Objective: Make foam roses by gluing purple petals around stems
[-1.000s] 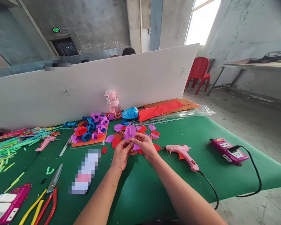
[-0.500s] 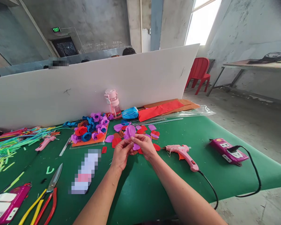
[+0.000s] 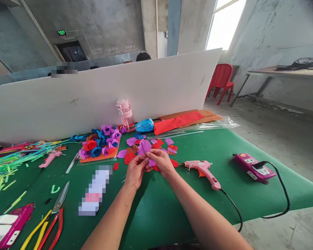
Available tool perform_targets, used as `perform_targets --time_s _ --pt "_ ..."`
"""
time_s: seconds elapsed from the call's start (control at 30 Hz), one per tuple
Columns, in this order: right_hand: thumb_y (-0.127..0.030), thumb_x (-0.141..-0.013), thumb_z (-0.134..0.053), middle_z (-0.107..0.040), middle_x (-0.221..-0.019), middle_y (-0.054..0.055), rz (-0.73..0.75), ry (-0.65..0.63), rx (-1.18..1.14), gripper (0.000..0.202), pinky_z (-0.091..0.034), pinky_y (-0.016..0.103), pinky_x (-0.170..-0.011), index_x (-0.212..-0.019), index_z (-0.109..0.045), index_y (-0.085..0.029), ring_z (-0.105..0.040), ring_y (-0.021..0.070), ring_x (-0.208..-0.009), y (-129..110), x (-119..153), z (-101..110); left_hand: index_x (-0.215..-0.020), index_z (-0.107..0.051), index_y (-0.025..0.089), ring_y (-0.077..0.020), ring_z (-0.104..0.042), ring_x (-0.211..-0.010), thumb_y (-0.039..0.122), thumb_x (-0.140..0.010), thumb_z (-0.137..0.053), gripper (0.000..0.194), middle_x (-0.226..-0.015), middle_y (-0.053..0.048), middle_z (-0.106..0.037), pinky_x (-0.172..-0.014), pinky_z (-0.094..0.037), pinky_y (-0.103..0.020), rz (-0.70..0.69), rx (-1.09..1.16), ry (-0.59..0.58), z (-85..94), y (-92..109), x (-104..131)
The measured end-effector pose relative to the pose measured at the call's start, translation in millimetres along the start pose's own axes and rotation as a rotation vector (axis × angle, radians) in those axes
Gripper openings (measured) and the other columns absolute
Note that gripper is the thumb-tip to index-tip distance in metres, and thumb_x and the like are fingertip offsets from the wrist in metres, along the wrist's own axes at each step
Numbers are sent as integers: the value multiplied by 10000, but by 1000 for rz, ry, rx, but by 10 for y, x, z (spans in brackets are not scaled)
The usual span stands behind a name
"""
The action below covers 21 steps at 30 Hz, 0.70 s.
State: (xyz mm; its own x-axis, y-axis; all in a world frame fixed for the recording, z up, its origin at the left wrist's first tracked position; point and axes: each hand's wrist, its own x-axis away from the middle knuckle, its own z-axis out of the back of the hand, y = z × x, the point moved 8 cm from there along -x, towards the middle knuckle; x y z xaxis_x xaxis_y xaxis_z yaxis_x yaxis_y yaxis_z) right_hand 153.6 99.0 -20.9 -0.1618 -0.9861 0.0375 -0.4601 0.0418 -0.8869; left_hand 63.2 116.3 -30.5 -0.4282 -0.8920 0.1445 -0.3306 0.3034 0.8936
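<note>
Both my hands meet over the green table [image 3: 156, 215], pinching a purple paper flower [image 3: 144, 147] at its base. My left hand [image 3: 136, 171] has thumb and fingers closed on it from the left. From the right, my right hand [image 3: 162, 162] grips it with the fingertips. The exact contact point is hidden behind the fingers. Around and behind the hands lie loose purple, red and brown petals [image 3: 130, 158]. Just right of my right hand a pink glue gun [image 3: 202, 169] rests on its side, nozzle toward the hand.
Finished paper flowers [image 3: 100, 142] sit at the back left near a pink bottle [image 3: 125, 113]. Scissors [image 3: 58, 205], a second glue gun [image 3: 50, 159] and colourful strips [image 3: 5, 166] lie left. A purple power strip [image 3: 254, 167] with a cord is at right. A white board [image 3: 146, 90] borders the back.
</note>
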Motion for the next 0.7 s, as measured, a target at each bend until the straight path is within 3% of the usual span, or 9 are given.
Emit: perform_targets --time_s 0.2,0.5,0.6,0.7 --pt "-417 -647 -690 -617 -593 -15 7 22 -4 287 -445 191 -339 -729 -621 -151 -527 81 -388 -20 3 15 -777 -627 141 -62 -480 -492 245 -591 -777 261 -594 40 -548 -460 -426 -204 2 -2 -15 8 -12 -4" --pt "-346 -646 -713 -659 -692 13 62 31 1 232 -465 204 -465 -765 -642 -161 -572 108 -553 -43 -28 64 -794 -623 147 -64 -509 -503 256 -609 -767 258 -654 26 -583 -469 -416 -198 43 -31 -55 -29 34 12" --pt "-314 -628 -738 -674 -727 27 92 37 -62 218 -482 213 -581 -757 -663 -156 -603 119 -649 -81 -40 103 -826 -634 154 -66 -534 -532 288 -634 -751 262 -723 2 -620 -465 -402 -184 31 -34 -20 93 118 -30" --pt "-313 -612 -757 -660 -679 13 16 -26 -98 218 -473 214 -595 -724 -660 -153 -591 96 -594 -40 -27 43 -802 -653 145 -60 -537 -547 294 -622 -757 255 -708 -2 -626 -495 -417 -175 -8 -6 68 285 188 -104"
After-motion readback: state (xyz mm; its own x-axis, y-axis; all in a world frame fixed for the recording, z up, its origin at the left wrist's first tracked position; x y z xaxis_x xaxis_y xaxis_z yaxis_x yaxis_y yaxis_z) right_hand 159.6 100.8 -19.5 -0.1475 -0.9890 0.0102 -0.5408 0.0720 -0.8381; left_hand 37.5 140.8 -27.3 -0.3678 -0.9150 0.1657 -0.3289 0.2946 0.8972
